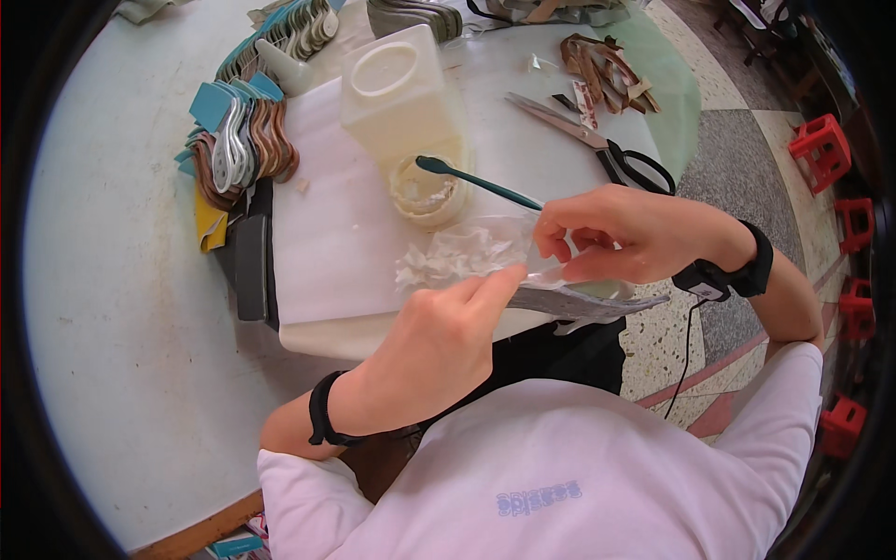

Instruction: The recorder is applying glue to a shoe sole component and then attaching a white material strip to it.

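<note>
Both hands, left hand (439, 345) and right hand (625, 233), pinch a grey strip (579, 301) past the table edge (308, 347).

A thin grey strip (583, 301), perhaps an insole piece, lies flat between both hands.

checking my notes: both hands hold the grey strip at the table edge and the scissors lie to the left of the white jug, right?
Not quite. In the head view the scissors lie to the right of the white jug, not the left. The rest holds: the left hand and right hand both hold the grey strip at the table edge.
</note>
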A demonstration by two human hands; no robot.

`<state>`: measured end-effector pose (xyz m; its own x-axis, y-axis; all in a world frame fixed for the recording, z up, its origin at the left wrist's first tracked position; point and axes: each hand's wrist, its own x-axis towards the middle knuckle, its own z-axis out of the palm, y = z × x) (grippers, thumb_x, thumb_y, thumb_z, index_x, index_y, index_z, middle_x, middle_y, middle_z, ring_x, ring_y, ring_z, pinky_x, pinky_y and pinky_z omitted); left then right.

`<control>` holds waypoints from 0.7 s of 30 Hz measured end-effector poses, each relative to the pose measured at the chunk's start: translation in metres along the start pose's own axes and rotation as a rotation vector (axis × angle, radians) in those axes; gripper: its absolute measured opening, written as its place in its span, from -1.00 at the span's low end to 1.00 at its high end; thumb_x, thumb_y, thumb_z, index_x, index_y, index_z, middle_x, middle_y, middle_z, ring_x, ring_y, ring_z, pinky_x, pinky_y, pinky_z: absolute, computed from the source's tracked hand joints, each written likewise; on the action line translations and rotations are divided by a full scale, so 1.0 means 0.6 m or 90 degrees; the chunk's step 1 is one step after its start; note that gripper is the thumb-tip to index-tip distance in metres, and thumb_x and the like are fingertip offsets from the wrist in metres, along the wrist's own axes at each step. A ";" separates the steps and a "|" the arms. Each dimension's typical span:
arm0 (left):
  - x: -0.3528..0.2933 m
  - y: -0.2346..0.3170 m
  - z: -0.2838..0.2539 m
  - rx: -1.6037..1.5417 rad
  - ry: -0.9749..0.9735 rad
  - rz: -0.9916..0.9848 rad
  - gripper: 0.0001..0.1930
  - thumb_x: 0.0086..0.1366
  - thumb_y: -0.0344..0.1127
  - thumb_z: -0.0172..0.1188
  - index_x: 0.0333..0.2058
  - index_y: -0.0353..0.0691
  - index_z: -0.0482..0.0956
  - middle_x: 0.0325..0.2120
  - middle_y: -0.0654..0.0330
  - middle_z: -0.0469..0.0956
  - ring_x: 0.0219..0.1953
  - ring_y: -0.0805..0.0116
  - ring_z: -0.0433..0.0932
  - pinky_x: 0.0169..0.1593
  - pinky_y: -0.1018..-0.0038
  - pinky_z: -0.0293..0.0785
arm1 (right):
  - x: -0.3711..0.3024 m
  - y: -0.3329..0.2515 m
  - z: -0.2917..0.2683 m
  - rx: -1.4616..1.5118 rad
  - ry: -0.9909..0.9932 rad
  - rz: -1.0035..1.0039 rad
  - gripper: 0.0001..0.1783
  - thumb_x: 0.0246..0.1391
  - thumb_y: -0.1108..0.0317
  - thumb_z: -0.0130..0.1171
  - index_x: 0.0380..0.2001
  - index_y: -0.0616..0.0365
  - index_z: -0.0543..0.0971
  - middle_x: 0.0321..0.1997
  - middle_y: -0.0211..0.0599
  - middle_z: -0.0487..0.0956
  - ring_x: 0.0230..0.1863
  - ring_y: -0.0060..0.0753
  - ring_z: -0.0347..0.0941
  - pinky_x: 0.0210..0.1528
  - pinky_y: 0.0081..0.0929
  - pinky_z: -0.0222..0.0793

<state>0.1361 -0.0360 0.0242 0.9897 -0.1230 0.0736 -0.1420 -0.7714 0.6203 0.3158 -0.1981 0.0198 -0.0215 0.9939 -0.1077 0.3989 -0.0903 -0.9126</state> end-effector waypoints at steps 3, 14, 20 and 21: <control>-0.003 -0.005 0.002 -0.002 0.015 0.006 -0.59 0.01 -0.69 0.01 -0.10 -0.34 0.43 -0.46 -0.08 0.52 -0.55 0.06 0.49 -0.48 0.37 0.40 | -0.005 0.014 0.006 -0.034 0.055 -0.016 -0.86 0.06 0.45 0.09 -0.33 0.23 0.38 -0.48 -0.39 0.39 -0.53 -0.52 0.27 -0.50 -0.56 0.21; -0.009 -0.019 -0.002 -0.033 0.052 -0.002 -0.59 0.04 -0.67 0.04 -0.07 -0.32 0.46 -0.50 -0.07 0.51 -0.58 0.08 0.46 -0.46 0.46 0.41 | -0.008 0.013 -0.006 -0.040 0.014 -0.072 -0.80 -0.06 0.52 0.09 -0.30 0.20 0.38 -0.35 -0.34 0.42 -0.42 -0.42 0.33 -0.41 -0.49 0.27; -0.013 -0.030 -0.022 -0.166 0.002 -0.055 -0.61 0.02 -0.64 0.08 -0.11 -0.26 0.52 -0.45 -0.03 0.54 -0.61 0.25 0.43 -0.46 0.56 0.37 | -0.010 0.006 -0.002 -0.097 -0.002 -0.092 -0.62 -0.23 0.64 0.06 -0.24 0.13 0.38 -0.20 -0.26 0.37 -0.32 -0.19 0.42 -0.34 -0.42 0.33; -0.013 -0.033 -0.021 -0.175 0.005 -0.055 -0.62 0.01 -0.63 0.08 -0.13 -0.26 0.53 -0.44 -0.01 0.55 -0.61 0.27 0.44 -0.46 0.57 0.37 | -0.011 0.006 0.004 -0.168 0.039 -0.124 -0.59 -0.25 0.66 0.04 -0.23 0.12 0.38 -0.21 -0.25 0.37 -0.36 -0.13 0.42 -0.37 -0.41 0.34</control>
<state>0.1312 -0.0118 0.0214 0.9981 -0.0593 0.0164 -0.0478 -0.5804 0.8129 0.3151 -0.2049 0.0161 -0.0688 0.9936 0.0896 0.6161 0.1129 -0.7795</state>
